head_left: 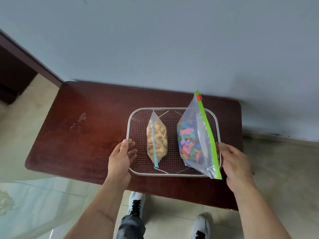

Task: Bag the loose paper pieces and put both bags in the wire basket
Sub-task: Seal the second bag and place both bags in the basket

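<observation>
Both bags sit inside the wire basket (173, 174), which rests on the dark red counter (86, 135) against the wall; by the look of things the task is at its closing step, with no loose paper visible on the counter. The smaller bag of yellow pieces (157, 138) stands on edge in the left half of the basket, its blue zip strip running toward the near rim; the larger bag of coloured pieces (191, 144) stands in the right half, its green zip strip tilted up over the right rim with a red slider at the far top corner, and its near corner pokes out past the front rim.

The left hand (120, 157) grips the basket's left rim, thumb on the outside and fingers (133, 152) curled through to the inside of the mesh; the right hand (236, 164) is at the right rim, just beside the green strip, its fingers hidden behind the bag, so whether they clasp the rim, the bag, or both I cannot tell.

What remains seems small: settle the larger bag so it lies wholly within the rim, check its slider is fully across, then let go; lifting the basket would call for an even pull from both sides, since the tall bag could tip out
</observation>
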